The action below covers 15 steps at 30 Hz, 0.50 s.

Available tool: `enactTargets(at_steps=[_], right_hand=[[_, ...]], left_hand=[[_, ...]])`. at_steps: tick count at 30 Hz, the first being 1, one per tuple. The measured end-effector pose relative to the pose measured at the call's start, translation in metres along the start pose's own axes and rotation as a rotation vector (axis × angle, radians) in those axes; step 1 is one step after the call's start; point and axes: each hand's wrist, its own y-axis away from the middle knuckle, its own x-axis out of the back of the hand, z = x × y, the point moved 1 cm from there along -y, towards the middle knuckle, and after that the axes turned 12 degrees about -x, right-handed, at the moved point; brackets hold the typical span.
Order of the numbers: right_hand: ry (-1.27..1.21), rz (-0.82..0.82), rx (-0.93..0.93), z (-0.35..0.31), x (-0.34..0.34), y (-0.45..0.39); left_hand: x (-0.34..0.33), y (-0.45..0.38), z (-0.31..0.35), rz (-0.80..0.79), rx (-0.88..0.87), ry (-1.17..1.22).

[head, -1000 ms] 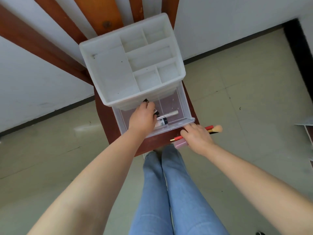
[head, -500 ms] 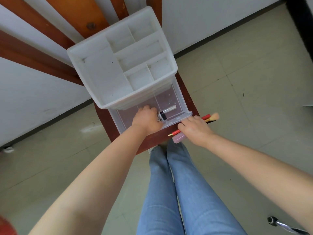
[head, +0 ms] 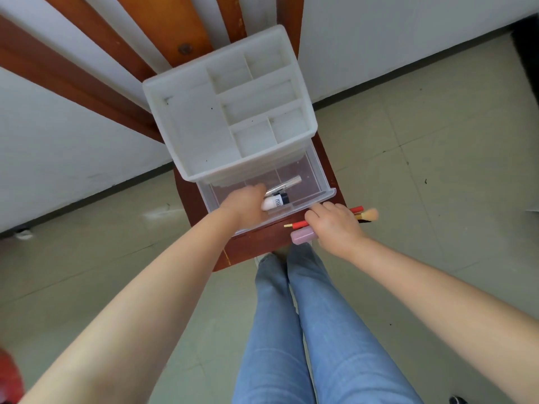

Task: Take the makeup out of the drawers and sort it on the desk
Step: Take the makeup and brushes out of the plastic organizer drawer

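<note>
A white plastic organiser (head: 186, 135) with empty top compartments stands on a small reddish-brown desk (head: 253, 249). Its clear lower drawer (head: 318, 182) is pulled out. My left hand (head: 245, 204) is inside the drawer, closed around a white tube with a black cap (head: 274, 202). A silver-capped clear tube (head: 287, 184) lies beside it in the drawer. My right hand (head: 332, 225) rests on the desk in front of the drawer, over a red-handled makeup brush (head: 369, 214), a red pencil (head: 296, 225) and a pink bottle (head: 302, 237).
The desk is narrow, and its edges drop to a tiled floor. My legs in blue jeans (head: 294, 330) stand right below the desk's front edge. A white wall with wooden slats (head: 163, 24) rises behind the organiser. A red object (head: 8, 377) shows at the bottom left corner.
My left hand has drawn back from deep in the drawer toward its front, bringing the white tube with it. My right hand has stayed on the items on the desk.
</note>
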Motion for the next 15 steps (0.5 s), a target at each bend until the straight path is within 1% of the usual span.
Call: enactTargets(at_steps=[3, 5, 7, 8, 9, 12, 15], right_hand=[[0.039, 0.043, 0.045, -0.012, 0.009, -0.008], [0.039, 0.009, 0.069, -0.019, 0.016, -0.017], [0.083, -0.015, 0.068, -0.028, 0.027, -0.027], [0.080, -0.052, 0.058, -0.033, 0.032, -0.034], [0.058, -0.043, 0.047, -0.035, 0.037, -0.041], [0.117, -0.103, 0.042, -0.040, 0.052, -0.062], [0.132, -0.115, 0.048, -0.043, 0.064, -0.072]], left_hand=[[0.014, 0.034, -0.011, 0.230, 0.106, 0.073], [0.021, 0.055, -0.019, 0.365, 0.207, 0.103], [0.023, 0.071, -0.028, 0.453, 0.286, 0.107], [0.022, 0.077, -0.031, 0.475, 0.324, 0.117], [0.020, 0.082, -0.034, 0.488, 0.362, 0.138], [0.015, 0.092, -0.038, 0.510, 0.452, 0.178], [0.017, 0.096, -0.036, 0.521, 0.487, 0.176]])
